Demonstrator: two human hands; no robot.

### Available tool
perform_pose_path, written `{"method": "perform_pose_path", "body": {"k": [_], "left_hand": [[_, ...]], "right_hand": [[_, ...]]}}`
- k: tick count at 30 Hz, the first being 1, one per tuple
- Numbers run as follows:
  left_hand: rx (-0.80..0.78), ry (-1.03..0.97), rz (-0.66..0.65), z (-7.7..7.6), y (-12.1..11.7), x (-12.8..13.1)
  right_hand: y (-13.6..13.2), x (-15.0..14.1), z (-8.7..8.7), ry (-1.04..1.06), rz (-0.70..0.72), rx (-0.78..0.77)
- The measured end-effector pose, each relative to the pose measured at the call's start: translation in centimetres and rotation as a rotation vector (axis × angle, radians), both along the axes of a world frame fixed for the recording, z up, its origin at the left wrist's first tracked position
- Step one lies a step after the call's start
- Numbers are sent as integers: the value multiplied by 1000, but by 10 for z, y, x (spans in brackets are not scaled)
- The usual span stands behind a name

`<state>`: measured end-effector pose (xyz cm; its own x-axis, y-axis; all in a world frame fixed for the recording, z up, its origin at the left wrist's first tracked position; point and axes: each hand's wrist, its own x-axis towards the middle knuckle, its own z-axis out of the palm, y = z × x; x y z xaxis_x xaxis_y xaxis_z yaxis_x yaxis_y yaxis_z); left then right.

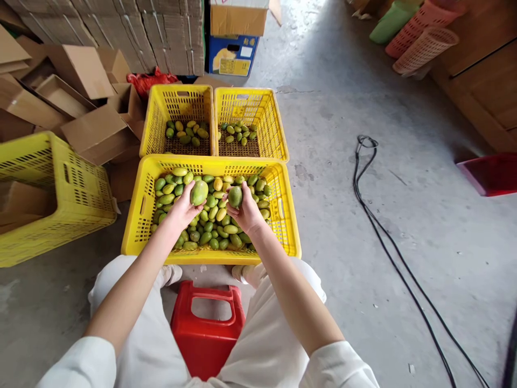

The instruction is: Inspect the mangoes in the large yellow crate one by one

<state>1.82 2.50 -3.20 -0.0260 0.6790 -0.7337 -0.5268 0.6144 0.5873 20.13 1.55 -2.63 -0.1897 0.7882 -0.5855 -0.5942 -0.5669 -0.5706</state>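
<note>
Concrete floor [343, 226] extends beneath the whole area and to the right. At the rear left, we see a stack of flat cartons [121, 32], with loose boxes [95, 129] heaped in front. We face three yellow crates. The front crate [291, 237], the widest, is set crosswise; the rear left crate [146, 121] and rear right crate [274, 116] stand side by side just behind it. A black cable [375, 222] lies on the floor, well apart to the right. A red stool [205, 342] stands between our legs [258, 328].

Our left hand [186, 206] holds one light fruit [199, 193], fingers curved beneath it. Our right hand [247, 212] grips one dark fruit [235, 197]. Both are above the front crate, apart from each other. Below them, loose fruit [221, 214], green to yellow, covers the crate's base; smaller groups lie in both rear crates.
</note>
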Motion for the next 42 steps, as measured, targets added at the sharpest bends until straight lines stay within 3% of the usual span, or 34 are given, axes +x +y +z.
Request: {"method": "perform_pose_path", "body": {"k": [6, 12, 17, 22, 30, 36, 42], "left_hand": [[32, 23, -69, -1, -4, 4], [20, 68, -22, 6, -5, 6], [-15, 49, 5, 8, -4, 4], [-25, -11, -9, 12, -4, 4], [20, -91, -30, 28, -6, 7], [-11, -124, -13, 32, -6, 10], [-73, -202, -57, 39, -9, 13]], "right_hand": [[0, 0, -7, 56, -125, 16], [-1, 2, -22, 80, -224, -19], [1, 1, -20, 98, -308, -59], [3, 4, -14, 200, -270, -113], [-1, 8, -7, 102, -152, -22], [0, 4, -5, 137, -186, -58], [3, 7, -16, 71, -228, -6]]}}
